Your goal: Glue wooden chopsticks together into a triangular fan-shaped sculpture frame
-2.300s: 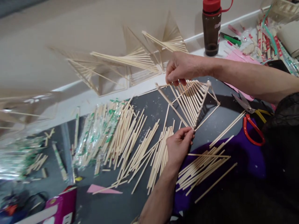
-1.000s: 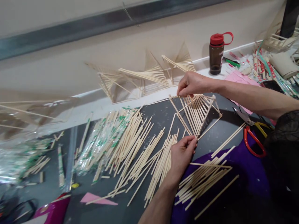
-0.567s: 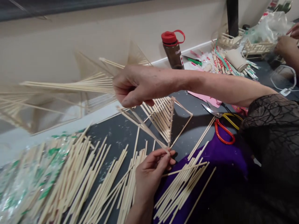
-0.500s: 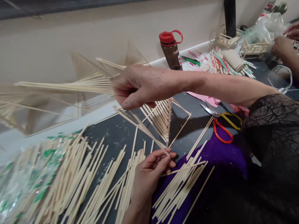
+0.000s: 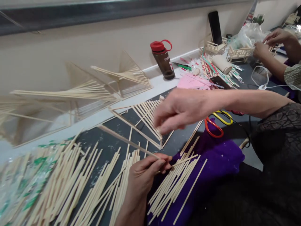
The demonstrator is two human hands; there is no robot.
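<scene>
My left hand (image 5: 147,171) pinches the end of a thin wooden stick (image 5: 127,140) that points up and left over the dark table (image 5: 101,160). My right hand (image 5: 175,110) hangs above a frame of fanned sticks (image 5: 148,114), its fingers curled downward; what they hold, if anything, is hidden and blurred. Loose sticks (image 5: 176,185) lie on purple cloth (image 5: 211,153) just right of my left hand. More bare sticks (image 5: 101,185) are spread to its left.
Scissors (image 5: 213,127) lie right of the frame, under my right forearm. A red-lidded bottle (image 5: 163,61) stands by the wall. Finished-looking stick structures (image 5: 70,94) line the left wall. Wrapped sticks (image 5: 23,179) lie at left. Another person's hands (image 5: 270,45) work at upper right.
My right hand has moved right and down, off the left side of the frame. The stick in my left hand has come away from the frame. The view has shifted.
</scene>
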